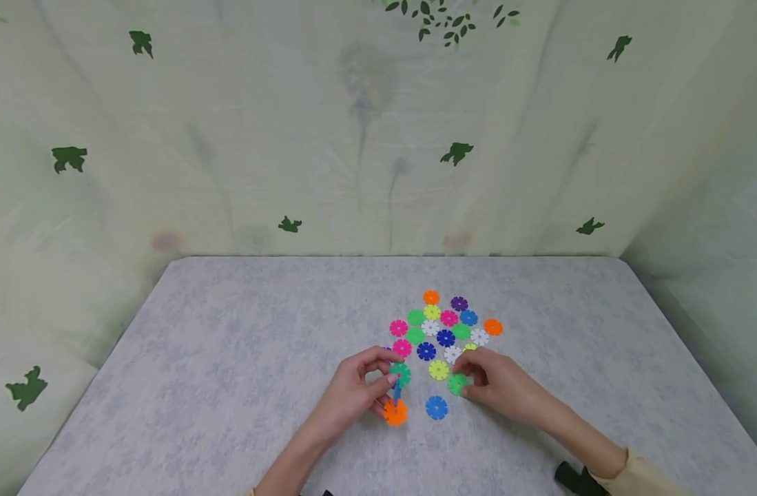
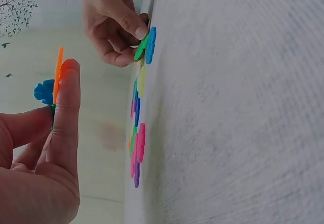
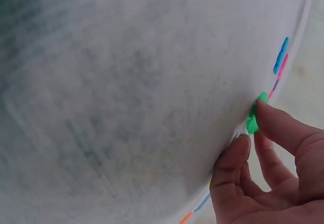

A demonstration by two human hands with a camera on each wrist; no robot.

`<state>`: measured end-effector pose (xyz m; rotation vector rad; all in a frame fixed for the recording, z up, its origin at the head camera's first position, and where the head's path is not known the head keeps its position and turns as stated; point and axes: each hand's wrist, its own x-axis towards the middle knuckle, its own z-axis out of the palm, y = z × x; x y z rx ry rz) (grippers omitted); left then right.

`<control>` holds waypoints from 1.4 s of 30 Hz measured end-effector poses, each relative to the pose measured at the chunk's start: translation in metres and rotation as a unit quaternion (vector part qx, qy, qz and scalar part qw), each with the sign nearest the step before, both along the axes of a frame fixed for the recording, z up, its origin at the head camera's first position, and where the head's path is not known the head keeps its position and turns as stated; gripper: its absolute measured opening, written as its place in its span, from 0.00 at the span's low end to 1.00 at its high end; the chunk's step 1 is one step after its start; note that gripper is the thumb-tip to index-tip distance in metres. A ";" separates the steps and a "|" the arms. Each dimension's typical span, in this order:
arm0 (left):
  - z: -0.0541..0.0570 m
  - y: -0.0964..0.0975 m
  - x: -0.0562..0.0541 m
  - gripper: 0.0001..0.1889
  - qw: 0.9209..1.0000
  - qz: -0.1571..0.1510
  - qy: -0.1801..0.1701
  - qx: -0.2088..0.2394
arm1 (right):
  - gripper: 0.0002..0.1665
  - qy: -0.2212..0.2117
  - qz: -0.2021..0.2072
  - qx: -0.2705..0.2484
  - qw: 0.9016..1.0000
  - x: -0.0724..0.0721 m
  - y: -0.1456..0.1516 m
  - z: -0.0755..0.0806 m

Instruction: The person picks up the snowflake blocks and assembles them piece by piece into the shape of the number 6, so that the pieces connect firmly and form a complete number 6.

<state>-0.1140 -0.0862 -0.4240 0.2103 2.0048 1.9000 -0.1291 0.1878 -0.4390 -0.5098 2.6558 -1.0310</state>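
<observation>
My left hand holds a small joined piece of notched plastic discs above the table. It shows an orange disc, a blue disc seen edge-on and a teal-green disc. In the left wrist view, thumb and fingers pinch the green part, while the orange disc stands up along a finger. At the near right of the loose discs, my right hand pinches a bright green disc by its edge; in the right wrist view the thumb lies against this green disc.
Many loose flower-shaped discs lie flat beyond the hands, among them a pink disc, a dark blue disc and a yellow disc. Between the hands lies a light blue disc. A black object sits by the right sleeve.
</observation>
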 end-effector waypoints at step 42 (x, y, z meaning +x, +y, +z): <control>0.006 0.007 0.009 0.11 0.998 -0.069 -0.004 -0.004 | 0.13 -0.003 -0.156 -0.196 0.968 0.040 -0.049 0.025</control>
